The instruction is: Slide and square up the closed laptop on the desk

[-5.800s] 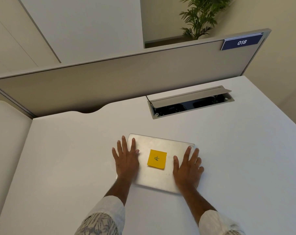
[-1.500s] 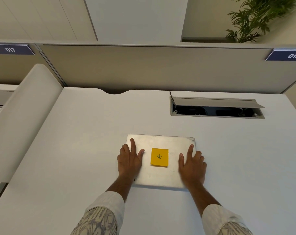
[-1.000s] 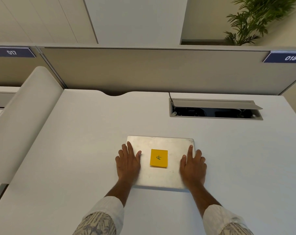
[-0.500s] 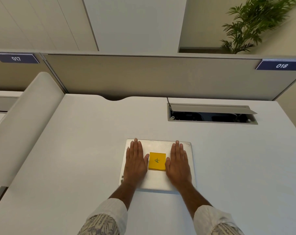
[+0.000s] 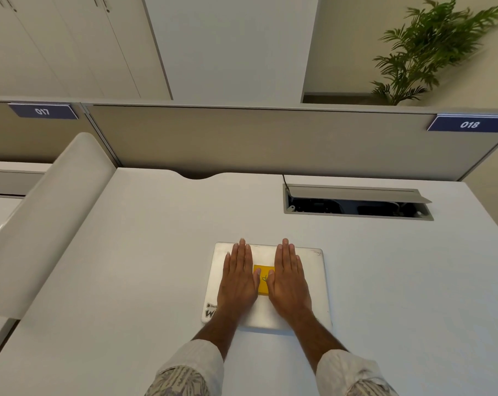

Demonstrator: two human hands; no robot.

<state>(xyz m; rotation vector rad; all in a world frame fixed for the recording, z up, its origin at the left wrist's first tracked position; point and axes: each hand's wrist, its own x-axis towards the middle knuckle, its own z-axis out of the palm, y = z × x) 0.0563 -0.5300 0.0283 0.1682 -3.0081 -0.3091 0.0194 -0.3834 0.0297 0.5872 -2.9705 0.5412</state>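
Head view, left hand (image 5: pixel 238 281) and right hand (image 5: pixel 289 281) flat on closed laptop (image 5: pixel 313 284), fingers extended, grasping nothing

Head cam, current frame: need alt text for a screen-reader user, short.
Seen from above, a person's left hand and right hand lie flat, fingers together, on a closed silver laptop on a white desk, flanking a yellow sticky note. Behind are an open cable tray, a grey partition tagged 017 and 018, and a plant.
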